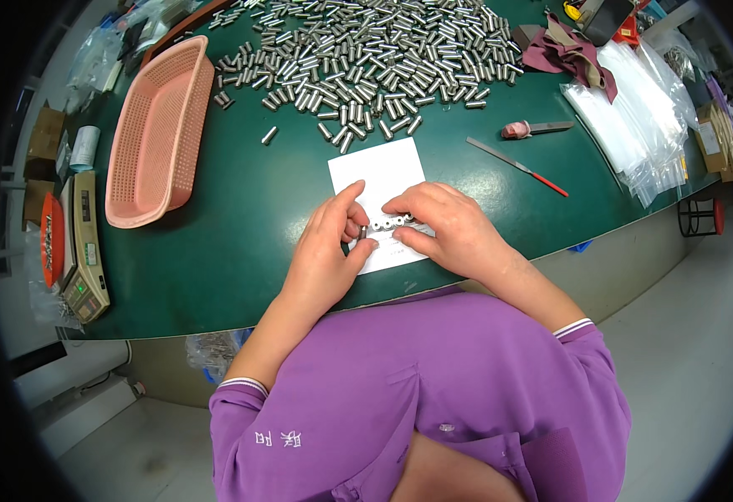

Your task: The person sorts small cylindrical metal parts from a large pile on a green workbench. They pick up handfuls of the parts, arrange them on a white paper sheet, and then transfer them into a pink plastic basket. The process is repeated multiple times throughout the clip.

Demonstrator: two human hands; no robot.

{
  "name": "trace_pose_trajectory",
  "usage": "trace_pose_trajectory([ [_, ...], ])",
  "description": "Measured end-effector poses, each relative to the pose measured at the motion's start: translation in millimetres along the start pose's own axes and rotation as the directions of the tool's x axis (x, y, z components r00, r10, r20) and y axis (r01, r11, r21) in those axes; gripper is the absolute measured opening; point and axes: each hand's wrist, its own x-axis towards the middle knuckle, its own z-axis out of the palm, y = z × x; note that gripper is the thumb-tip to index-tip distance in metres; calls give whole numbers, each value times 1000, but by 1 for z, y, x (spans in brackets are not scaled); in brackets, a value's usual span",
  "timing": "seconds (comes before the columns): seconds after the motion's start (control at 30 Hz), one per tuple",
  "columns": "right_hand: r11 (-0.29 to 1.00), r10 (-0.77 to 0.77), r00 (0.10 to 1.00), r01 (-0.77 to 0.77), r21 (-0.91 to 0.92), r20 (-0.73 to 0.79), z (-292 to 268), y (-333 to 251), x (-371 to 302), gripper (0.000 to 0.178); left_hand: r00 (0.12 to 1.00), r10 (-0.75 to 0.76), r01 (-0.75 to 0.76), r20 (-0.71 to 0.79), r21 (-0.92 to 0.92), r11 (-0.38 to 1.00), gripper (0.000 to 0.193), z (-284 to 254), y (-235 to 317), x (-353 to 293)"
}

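Observation:
A short row of small metal sleeves (388, 223) with round, holed ends facing up stands on a white sheet of paper (381, 171) in front of me. On the row's left side, my left hand (326, 243) has its thumb and fingers closed around a metal sleeve (363, 233). From the right, my right hand (450, 227) curls in with thumb and index finger about the right end of the row, partly covering the sleeves there. Printed lines on the paper show below the row.
A large pile of metal sleeves (375, 58) covers the far part of the green table (249, 251). To the left are a pink basket (145, 142) and a scale (89, 251). A red-handled file (517, 166), a wrapped-handle blade (538, 129) and plastic bags (626, 117) lie to the right.

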Motion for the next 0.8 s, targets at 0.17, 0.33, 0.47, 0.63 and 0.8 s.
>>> trace_pose_trajectory([
  [0.17,1000,-3,999,4,-13,47,-3,-5,4,23,997,70,-70,-8,8,997,67,5,-7,0],
  [0.33,999,-44,997,45,-9,62,0,-3,6,19,997,71,-72,10,29,997,63,5,-3,5],
  [0.47,999,-51,997,51,2,57,2,-1,7,17,987,135,-147,86,153,977,56,-1,4,10],
  [0.63,999,-22,997,24,-27,72,0,-4,7,17,977,204,-212,60,339,916,51,0,9,9],
  [0.8,999,-17,998,20,-37,62,1,-6,9,16,983,185,-180,-15,171,969,42,1,-6,6],
])
